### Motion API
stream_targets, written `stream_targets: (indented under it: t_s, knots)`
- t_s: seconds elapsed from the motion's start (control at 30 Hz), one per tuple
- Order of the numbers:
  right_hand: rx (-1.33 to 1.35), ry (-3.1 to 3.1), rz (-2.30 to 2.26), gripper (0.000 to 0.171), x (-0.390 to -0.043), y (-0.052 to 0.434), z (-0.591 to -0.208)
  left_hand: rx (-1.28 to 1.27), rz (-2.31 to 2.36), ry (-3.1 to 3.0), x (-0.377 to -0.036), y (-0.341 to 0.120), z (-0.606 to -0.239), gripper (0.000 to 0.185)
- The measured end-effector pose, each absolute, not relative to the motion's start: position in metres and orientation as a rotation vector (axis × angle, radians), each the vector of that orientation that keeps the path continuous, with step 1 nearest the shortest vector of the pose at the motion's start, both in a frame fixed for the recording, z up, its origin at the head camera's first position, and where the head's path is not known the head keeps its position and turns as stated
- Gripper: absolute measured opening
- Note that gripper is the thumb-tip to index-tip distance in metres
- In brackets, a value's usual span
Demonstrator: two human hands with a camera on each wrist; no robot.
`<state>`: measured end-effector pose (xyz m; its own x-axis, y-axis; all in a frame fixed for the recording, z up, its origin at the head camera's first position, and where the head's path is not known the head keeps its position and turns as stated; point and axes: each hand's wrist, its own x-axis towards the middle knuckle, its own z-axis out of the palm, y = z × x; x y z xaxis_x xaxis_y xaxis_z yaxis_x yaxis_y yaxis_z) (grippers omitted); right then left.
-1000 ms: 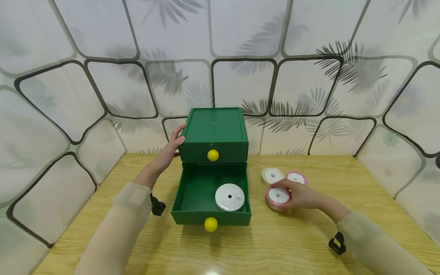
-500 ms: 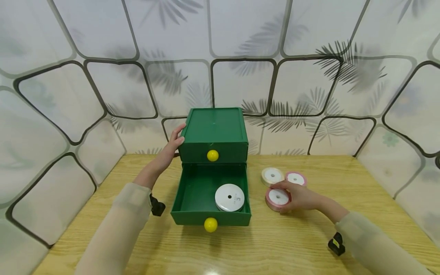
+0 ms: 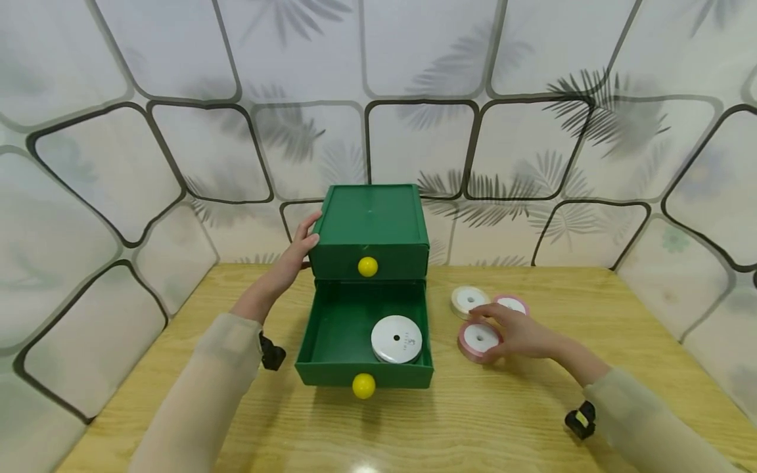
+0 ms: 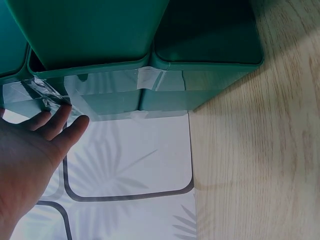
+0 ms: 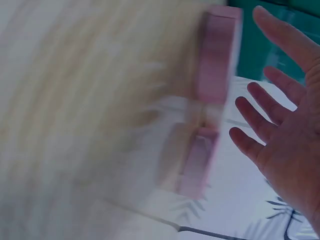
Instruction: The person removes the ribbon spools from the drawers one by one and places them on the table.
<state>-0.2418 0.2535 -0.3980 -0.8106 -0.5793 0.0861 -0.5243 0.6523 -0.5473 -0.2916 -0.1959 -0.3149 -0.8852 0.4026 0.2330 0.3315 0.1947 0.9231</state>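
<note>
My left hand [image 3: 290, 256] rests its fingers on the left side of a green two-drawer box [image 3: 372, 217]; the left wrist view has these fingers [image 4: 61, 117] spread along its taped side. The lower drawer [image 3: 337, 328] is pulled out and holds a white-faced spool [image 3: 395, 336]. To the right of the box, my right hand [image 3: 523, 334] is over a pink ribbon roll [image 3: 480, 337] lying on the table. In the right wrist view its fingers [image 5: 262, 107] are extended, apart from the pink roll [image 5: 217, 55].
A cream ribbon roll [image 3: 470, 300] and another pink-edged ribbon roll [image 3: 512, 303] lie just behind, the latter partly hidden by the right hand. Yellow knobs [image 3: 363, 386] stick out from the drawers. A patterned backdrop [image 3: 420, 144] stands behind the wooden table [image 3: 449, 420].
My right hand's fingers have loosened and risen slightly off the front pink ribbon roll, which stays on the table. The left hand has kept its place on the box.
</note>
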Motion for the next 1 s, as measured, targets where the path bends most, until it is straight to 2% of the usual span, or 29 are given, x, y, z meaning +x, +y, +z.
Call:
stream_targets:
  t_s: [0.43,1.0]
  knots:
    - [-1.117,2.744,-1.092,0.065,-0.223,0.245,-0.342,0.734,1.824,2.38,-0.293,-0.194,-0.314,0.068]
    - [-1.305,2.577,-1.106,0.067,-0.224,0.192,-0.297,0.721,1.812,2.384,-0.293,-0.196,-0.316,0.066]
